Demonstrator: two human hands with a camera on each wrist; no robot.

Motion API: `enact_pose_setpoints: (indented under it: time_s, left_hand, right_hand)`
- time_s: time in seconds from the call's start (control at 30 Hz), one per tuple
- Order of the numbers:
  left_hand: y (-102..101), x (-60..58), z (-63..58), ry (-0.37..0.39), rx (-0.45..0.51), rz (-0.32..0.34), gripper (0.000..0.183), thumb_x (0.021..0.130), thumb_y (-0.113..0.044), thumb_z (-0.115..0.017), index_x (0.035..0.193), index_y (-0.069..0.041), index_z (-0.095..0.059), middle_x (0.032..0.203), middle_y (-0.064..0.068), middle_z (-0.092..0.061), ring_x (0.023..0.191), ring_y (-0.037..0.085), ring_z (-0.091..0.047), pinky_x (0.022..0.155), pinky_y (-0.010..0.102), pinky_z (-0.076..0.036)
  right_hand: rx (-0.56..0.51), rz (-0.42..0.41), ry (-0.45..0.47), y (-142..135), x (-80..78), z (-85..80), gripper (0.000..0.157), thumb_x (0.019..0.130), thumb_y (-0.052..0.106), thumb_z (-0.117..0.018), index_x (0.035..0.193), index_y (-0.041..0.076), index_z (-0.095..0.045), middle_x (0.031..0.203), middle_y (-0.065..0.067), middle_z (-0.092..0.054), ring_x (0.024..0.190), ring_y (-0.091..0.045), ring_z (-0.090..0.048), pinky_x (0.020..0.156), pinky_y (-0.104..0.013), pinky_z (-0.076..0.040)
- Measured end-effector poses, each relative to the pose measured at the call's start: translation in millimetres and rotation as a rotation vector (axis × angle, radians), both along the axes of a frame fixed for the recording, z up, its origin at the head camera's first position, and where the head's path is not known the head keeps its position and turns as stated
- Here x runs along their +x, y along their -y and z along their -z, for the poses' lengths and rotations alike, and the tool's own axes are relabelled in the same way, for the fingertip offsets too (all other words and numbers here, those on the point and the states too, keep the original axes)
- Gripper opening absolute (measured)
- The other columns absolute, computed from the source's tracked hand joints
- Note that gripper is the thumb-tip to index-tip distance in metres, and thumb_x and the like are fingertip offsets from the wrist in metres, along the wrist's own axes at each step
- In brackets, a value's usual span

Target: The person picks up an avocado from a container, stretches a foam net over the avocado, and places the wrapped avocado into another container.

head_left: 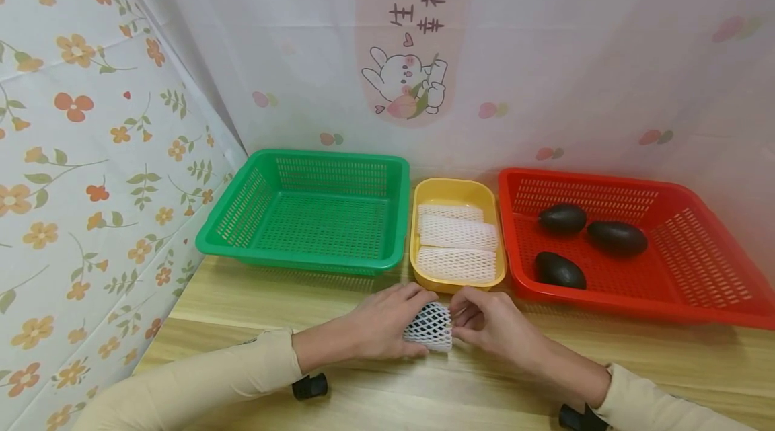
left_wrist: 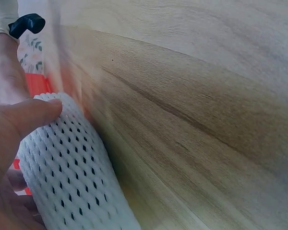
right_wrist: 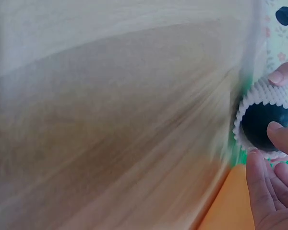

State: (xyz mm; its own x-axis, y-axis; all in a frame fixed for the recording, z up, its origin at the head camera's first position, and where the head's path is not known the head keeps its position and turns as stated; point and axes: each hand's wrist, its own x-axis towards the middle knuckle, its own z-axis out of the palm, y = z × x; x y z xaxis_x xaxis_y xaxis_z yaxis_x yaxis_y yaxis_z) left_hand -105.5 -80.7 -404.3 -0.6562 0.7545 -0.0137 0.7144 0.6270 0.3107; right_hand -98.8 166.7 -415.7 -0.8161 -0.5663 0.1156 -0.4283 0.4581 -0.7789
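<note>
A white foam net sleeve (head_left: 431, 327) lies around a dark avocado (right_wrist: 261, 125), whose end shows in the sleeve's open mouth in the right wrist view. My left hand (head_left: 387, 323) grips the sleeve from the left, its thumb across the mesh in the left wrist view. At the mouth, my right hand (head_left: 499, 323) pinches the sleeve's edge, the thumb over the avocado's end and the fingertips at the rim. Both hands are low over the wooden table (head_left: 387, 390), just in front of a yellow tray (head_left: 458, 285).
Several more white foam nets (head_left: 457, 232) lie in the yellow tray. To its left stands a green basket (head_left: 303, 263) with a bare floor. On the right, a red basket (head_left: 642, 306) holds three avocados (head_left: 617, 237). A patterned cloth (head_left: 290, 68) hangs behind them.
</note>
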Motion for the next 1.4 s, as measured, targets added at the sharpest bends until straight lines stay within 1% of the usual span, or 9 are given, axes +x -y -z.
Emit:
enact_pose_setpoints:
  time_s: [0.17, 0.47, 0.6, 0.77, 0.87, 0.97, 1.13, 1.23, 1.4]
  left_hand:
    - [-0.5, -0.1, -0.4, 0.006, -0.017, -0.007, 0.074, 0.088, -0.047, -0.077, 0.147, -0.013, -0.047, 0.134, 0.002, -0.054, 0.125, 0.019, -0.051, 0.100, 0.037, -0.046]
    - [-1.8, -1.5, 1.0, 0.002, 0.008, -0.006, 0.073, 0.084, -0.043, -0.082, 0.143, -0.014, -0.051, 0.131, 0.002, -0.056, 0.121, 0.019, -0.054, 0.099, 0.037, -0.046]
    - [-2.0, -2.9, 1.4, 0.006, 0.028, 0.004, 0.071, 0.083, -0.042, -0.082, 0.141, -0.014, -0.052, 0.130, 0.001, -0.057, 0.116, 0.016, -0.055, 0.093, 0.034, -0.049]
    - [-2.5, -4.3, 0.9, 0.006, 0.032, 0.015, 0.070, 0.083, -0.040, -0.081, 0.141, -0.015, -0.053, 0.129, 0.000, -0.057, 0.113, 0.015, -0.055, 0.090, 0.032, -0.049]
    - [-2.7, -4.4, 0.8, 0.001, 0.032, 0.020, 0.070, 0.082, -0.040, -0.081, 0.141, -0.014, -0.053, 0.129, 0.000, -0.057, 0.113, 0.015, -0.055, 0.090, 0.032, -0.049]
    - [-2.5, -4.2, 0.8, -0.004, 0.032, 0.021, 0.071, 0.082, -0.040, -0.081, 0.141, -0.014, -0.053, 0.130, 0.000, -0.057, 0.114, 0.016, -0.055, 0.092, 0.033, -0.049]
    - [-1.7, -3.3, -1.2, -0.019, 0.036, 0.028, 0.071, 0.081, -0.039, -0.081, 0.142, -0.013, -0.053, 0.131, 0.002, -0.056, 0.116, 0.019, -0.056, 0.093, 0.035, -0.049]
    - [-1.0, -2.8, -3.7, -0.025, 0.046, 0.033, 0.071, 0.081, -0.038, -0.081, 0.142, -0.014, -0.052, 0.132, 0.003, -0.056, 0.116, 0.020, -0.056, 0.092, 0.035, -0.050]
    - [0.3, -1.4, -12.2, -0.009, 0.050, 0.034, 0.072, 0.081, -0.037, -0.080, 0.144, -0.015, -0.051, 0.136, 0.004, -0.055, 0.118, 0.021, -0.055, 0.090, 0.036, -0.051]
  right_hand:
    - [0.016, 0.015, -0.010, -3.1, -0.4, -6.3, 0.031, 0.080, 0.006, -0.087, 0.102, 0.009, -0.065, 0.093, 0.001, -0.069, 0.079, -0.009, -0.067, 0.071, -0.027, -0.057]
    - [0.056, 0.045, -0.071, -9.1, 0.9, -24.0, 0.031, 0.080, 0.002, -0.086, 0.102, 0.007, -0.066, 0.093, -0.002, -0.069, 0.078, -0.008, -0.066, 0.072, -0.026, -0.057]
    - [0.049, 0.055, -0.116, -12.4, 0.8, -30.1, 0.032, 0.078, 0.000, -0.087, 0.101, 0.008, -0.066, 0.092, -0.002, -0.069, 0.077, -0.007, -0.066, 0.071, -0.025, -0.057]
    - [0.042, 0.059, -0.188, -16.1, 0.8, -37.0, 0.034, 0.077, -0.001, -0.087, 0.100, 0.009, -0.066, 0.092, 0.003, -0.068, 0.076, -0.006, -0.065, 0.069, -0.030, -0.058]
    - [0.058, 0.088, -0.262, -18.8, 0.8, -41.9, 0.038, 0.074, -0.001, -0.089, 0.099, 0.013, -0.065, 0.091, 0.008, -0.066, 0.075, -0.004, -0.064, 0.066, -0.030, -0.058]
    - [0.083, 0.129, -0.355, -23.1, 0.0, -47.6, 0.043, 0.071, 0.000, -0.092, 0.098, 0.016, -0.063, 0.089, 0.013, -0.063, 0.072, -0.002, -0.061, 0.062, -0.025, -0.055]
    - [0.163, 0.221, -0.468, -34.3, -3.1, -57.5, 0.048, 0.067, 0.002, -0.095, 0.098, 0.016, -0.061, 0.085, 0.011, -0.059, 0.070, -0.005, -0.056, 0.059, -0.025, -0.052]
    - [0.223, 0.281, -0.482, -41.8, -5.5, -61.0, 0.049, 0.066, 0.005, -0.096, 0.100, 0.014, -0.061, 0.086, 0.007, -0.060, 0.073, -0.010, -0.056, 0.061, -0.028, -0.053]
    - [0.304, 0.339, -0.407, -53.7, -9.4, -61.7, 0.048, 0.068, 0.012, -0.096, 0.103, 0.009, -0.063, 0.091, 0.001, -0.061, 0.078, -0.015, -0.057, 0.066, -0.032, -0.054]
